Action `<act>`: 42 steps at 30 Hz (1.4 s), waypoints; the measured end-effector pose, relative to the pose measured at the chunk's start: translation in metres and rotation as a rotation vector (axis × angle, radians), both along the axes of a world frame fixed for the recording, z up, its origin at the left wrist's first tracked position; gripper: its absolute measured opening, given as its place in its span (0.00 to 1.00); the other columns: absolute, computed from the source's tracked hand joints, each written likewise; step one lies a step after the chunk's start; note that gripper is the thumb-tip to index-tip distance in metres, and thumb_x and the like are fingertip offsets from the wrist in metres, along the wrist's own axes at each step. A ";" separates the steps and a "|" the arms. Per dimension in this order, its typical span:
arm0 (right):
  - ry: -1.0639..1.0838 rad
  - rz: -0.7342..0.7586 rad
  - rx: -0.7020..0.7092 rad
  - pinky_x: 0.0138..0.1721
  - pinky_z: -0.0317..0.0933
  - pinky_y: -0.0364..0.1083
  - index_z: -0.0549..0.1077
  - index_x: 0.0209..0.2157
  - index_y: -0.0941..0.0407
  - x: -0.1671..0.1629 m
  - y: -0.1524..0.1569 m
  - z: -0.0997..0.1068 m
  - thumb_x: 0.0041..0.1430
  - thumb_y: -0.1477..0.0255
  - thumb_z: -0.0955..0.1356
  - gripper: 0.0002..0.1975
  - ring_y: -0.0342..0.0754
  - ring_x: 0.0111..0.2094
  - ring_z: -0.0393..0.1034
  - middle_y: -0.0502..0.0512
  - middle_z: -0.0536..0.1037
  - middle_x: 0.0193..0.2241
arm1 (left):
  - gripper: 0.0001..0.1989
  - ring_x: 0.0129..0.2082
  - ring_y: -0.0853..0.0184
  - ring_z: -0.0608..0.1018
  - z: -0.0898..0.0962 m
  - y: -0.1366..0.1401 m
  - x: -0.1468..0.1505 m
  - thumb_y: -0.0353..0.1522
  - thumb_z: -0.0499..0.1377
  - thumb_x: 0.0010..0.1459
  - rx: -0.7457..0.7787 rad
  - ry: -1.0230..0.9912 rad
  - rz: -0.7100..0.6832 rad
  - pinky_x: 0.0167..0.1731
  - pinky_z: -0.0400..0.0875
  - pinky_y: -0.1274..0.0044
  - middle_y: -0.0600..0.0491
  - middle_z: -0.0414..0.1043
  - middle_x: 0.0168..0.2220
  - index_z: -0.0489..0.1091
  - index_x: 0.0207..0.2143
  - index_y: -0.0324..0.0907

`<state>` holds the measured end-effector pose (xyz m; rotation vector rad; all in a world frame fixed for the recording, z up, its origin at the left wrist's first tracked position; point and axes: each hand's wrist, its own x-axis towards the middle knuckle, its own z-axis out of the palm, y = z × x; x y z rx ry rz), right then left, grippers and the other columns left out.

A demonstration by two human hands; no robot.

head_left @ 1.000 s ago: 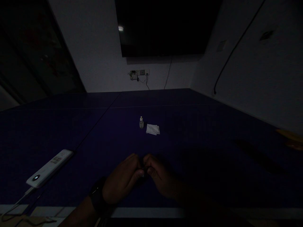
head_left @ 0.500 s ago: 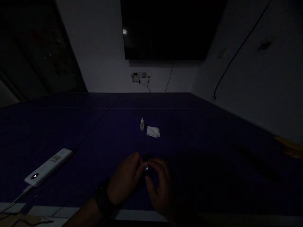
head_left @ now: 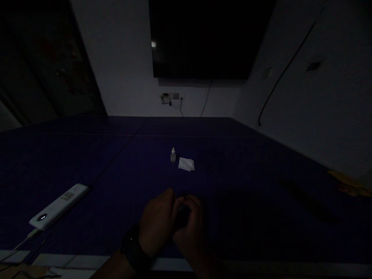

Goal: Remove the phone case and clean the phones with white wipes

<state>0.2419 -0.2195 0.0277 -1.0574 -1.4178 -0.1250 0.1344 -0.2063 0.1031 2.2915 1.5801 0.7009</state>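
My left hand (head_left: pixel 158 221), with a dark watch on its wrist, has its fingers curled in and meets my right hand (head_left: pixel 190 224) above the table near its front edge. The fingers of both hands close around a small dark object (head_left: pixel 183 212), mostly hidden between them and too dim to name. Beyond the hands stands a small clear bottle (head_left: pixel 173 155) with a white dropper-like top. Just right of it lies a folded white tissue (head_left: pixel 186 164).
A white power bank (head_left: pixel 59 206) with a cable lies on the purple table (head_left: pixel 122 170) at left. On the right are a dark flat object (head_left: pixel 308 200) and a yellow item (head_left: pixel 348 182). A large screen (head_left: pixel 209 38) hangs on the far wall above sockets (head_left: pixel 171 97).
My hands have drawn closer together, and the right fingers have curled in more. The bright glint between them has faded. The view has shifted slightly.
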 end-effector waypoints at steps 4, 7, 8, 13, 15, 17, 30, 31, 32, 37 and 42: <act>-0.048 0.003 0.007 0.40 0.65 0.53 0.65 0.46 0.54 0.003 0.004 0.005 0.60 0.80 0.65 0.13 0.52 0.40 0.67 0.58 0.70 0.40 | 0.13 0.25 0.64 0.76 0.002 0.003 0.003 0.36 0.50 0.70 0.018 0.072 -0.009 0.24 0.55 0.75 0.53 0.73 0.27 0.62 0.30 0.44; -0.016 0.031 0.001 0.39 0.64 0.52 0.64 0.43 0.53 0.003 0.006 0.006 0.61 0.79 0.65 0.10 0.52 0.39 0.66 0.57 0.68 0.39 | 0.14 0.24 0.65 0.76 0.004 0.005 0.004 0.36 0.49 0.70 0.027 0.107 -0.018 0.23 0.54 0.76 0.53 0.73 0.27 0.63 0.31 0.44; 0.000 0.044 -0.014 0.38 0.64 0.51 0.64 0.41 0.53 0.003 0.007 0.004 0.61 0.78 0.65 0.09 0.51 0.38 0.66 0.56 0.68 0.38 | 0.14 0.24 0.65 0.76 0.004 0.005 0.004 0.36 0.49 0.70 0.034 0.122 -0.022 0.22 0.54 0.76 0.53 0.73 0.27 0.63 0.31 0.44; 0.112 0.201 -0.114 0.32 0.62 0.46 0.59 0.35 0.52 0.008 0.014 -0.013 0.57 0.77 0.67 0.11 0.47 0.32 0.64 0.52 0.65 0.35 | 0.13 0.25 0.64 0.76 0.010 0.001 0.009 0.36 0.49 0.71 0.030 0.216 -0.019 0.22 0.53 0.76 0.53 0.73 0.28 0.64 0.32 0.43; 0.139 0.259 -0.104 0.31 0.62 0.45 0.58 0.35 0.52 0.012 0.018 -0.018 0.51 0.76 0.70 0.16 0.46 0.32 0.64 0.51 0.65 0.35 | 0.13 0.26 0.63 0.77 0.012 0.003 0.010 0.36 0.49 0.71 0.026 0.227 -0.024 0.23 0.56 0.76 0.52 0.72 0.30 0.65 0.33 0.43; 0.148 0.319 -0.089 0.32 0.63 0.44 0.57 0.36 0.51 0.018 0.022 -0.019 0.44 0.74 0.73 0.23 0.46 0.32 0.65 0.50 0.65 0.35 | 0.13 0.26 0.63 0.77 0.013 0.007 0.009 0.36 0.48 0.71 0.026 0.196 -0.032 0.24 0.61 0.75 0.50 0.73 0.33 0.67 0.35 0.42; 0.241 0.351 -0.362 0.56 0.63 0.58 0.49 0.68 0.54 0.033 0.025 -0.022 0.66 0.65 0.63 0.33 0.56 0.57 0.67 0.63 0.69 0.57 | 0.21 0.48 0.60 0.75 -0.009 0.059 -0.027 0.50 0.51 0.68 -0.363 -0.681 -0.667 0.50 0.71 0.67 0.46 0.73 0.48 0.71 0.39 0.42; 0.321 0.378 -0.379 0.56 0.63 0.58 0.53 0.67 0.54 0.035 0.030 -0.022 0.66 0.64 0.62 0.31 0.55 0.56 0.68 0.62 0.71 0.56 | 0.21 0.46 0.61 0.75 -0.011 0.063 -0.026 0.50 0.54 0.66 -0.346 -0.712 -0.671 0.50 0.70 0.68 0.47 0.73 0.44 0.71 0.37 0.42; 0.417 0.413 -0.396 0.55 0.63 0.57 0.57 0.66 0.53 0.036 0.037 -0.021 0.66 0.62 0.62 0.29 0.55 0.54 0.70 0.60 0.73 0.54 | 0.21 0.44 0.61 0.75 -0.013 0.067 -0.026 0.50 0.56 0.64 -0.345 -0.728 -0.666 0.50 0.70 0.68 0.48 0.73 0.41 0.71 0.35 0.41; 1.033 0.633 -0.463 0.41 0.71 0.53 0.73 0.49 0.55 0.052 0.082 0.000 0.58 0.61 0.65 0.20 0.55 0.39 0.78 0.57 0.82 0.40 | 0.18 0.35 0.66 0.73 -0.028 0.084 -0.029 0.47 0.61 0.61 -0.277 -0.817 -0.459 0.39 0.70 0.74 0.53 0.70 0.34 0.67 0.34 0.41; 1.270 0.726 -0.725 0.41 0.72 0.55 0.73 0.36 0.55 0.084 0.119 0.013 0.58 0.64 0.64 0.11 0.56 0.36 0.79 0.59 0.83 0.35 | 0.15 0.33 0.70 0.72 -0.048 0.102 -0.036 0.43 0.60 0.60 -0.167 -0.900 -0.125 0.33 0.68 0.79 0.57 0.66 0.37 0.62 0.43 0.45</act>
